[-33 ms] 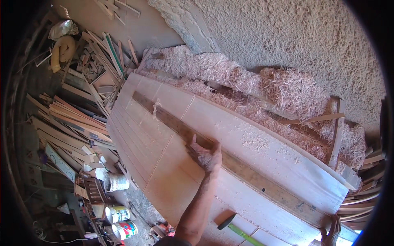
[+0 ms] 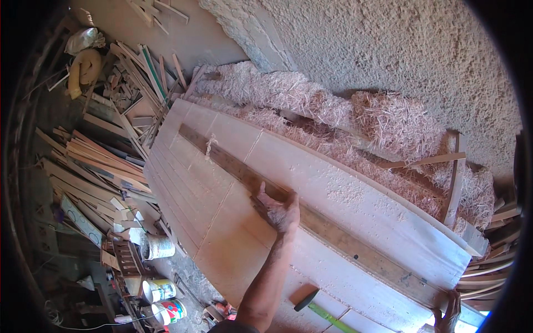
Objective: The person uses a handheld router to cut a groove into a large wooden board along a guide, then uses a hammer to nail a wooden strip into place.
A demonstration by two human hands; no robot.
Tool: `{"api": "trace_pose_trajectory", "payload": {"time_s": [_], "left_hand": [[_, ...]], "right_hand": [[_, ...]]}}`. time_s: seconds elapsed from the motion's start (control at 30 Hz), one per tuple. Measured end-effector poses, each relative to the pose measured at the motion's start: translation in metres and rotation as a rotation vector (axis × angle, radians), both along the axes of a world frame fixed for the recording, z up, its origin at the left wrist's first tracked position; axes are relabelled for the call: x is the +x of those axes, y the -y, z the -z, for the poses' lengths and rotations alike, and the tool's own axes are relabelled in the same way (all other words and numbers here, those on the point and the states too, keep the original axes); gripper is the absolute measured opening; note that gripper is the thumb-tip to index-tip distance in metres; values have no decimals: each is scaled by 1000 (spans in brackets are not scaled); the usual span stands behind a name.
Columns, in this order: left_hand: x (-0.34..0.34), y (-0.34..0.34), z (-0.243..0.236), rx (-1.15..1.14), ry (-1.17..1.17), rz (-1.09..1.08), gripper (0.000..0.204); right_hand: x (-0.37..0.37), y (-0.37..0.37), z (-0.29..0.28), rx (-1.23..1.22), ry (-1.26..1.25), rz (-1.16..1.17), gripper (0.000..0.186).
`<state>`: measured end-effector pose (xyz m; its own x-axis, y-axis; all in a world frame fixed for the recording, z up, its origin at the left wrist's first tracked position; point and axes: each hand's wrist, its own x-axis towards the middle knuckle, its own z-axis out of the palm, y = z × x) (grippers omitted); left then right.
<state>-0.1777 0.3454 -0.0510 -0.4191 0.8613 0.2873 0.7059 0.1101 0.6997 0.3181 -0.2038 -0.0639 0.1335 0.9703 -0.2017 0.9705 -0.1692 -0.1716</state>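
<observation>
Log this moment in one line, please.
Left hand: on long brown wooden bar | Right hand: at bar's lower-right end | Green-handled, dark-headed hammer: on pale wooden panel

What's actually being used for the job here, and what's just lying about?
In use:
- left hand and right hand, both at the long wooden strip
- pale panel under the strip
- probably the green-handled hammer, unheld on the panel

Seemingly lying about:
- buckets
- scrap wood
- shavings by the wall

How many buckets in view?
3, all lower left: a whitish bucket uppermost, a yellow-marked bucket below it, and a red-and-green-marked bucket lowest. Others may be hidden.
</observation>
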Motion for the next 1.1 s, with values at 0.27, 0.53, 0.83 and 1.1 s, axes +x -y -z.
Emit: {"api": "trace_pose_trajectory", "payload": {"time_s": [0.27, 0.53, 0.83, 1.1], "left_hand": [[-2, 0, -2, -87, -33, 26, 95], [1, -1, -7, -170, -56, 6, 94], [-1, -1, -3, -145, -102, 2, 92], [-28, -25, 16, 143, -47, 196, 31]], "right_hand": [[-9, 0, -5, 51, 47, 2, 137], [-52, -83, -73, 166, -164, 65, 68], [-62, -95, -85, 190, -144, 75, 70], [-77, -123, -95, 115, -186, 248, 42]]}}
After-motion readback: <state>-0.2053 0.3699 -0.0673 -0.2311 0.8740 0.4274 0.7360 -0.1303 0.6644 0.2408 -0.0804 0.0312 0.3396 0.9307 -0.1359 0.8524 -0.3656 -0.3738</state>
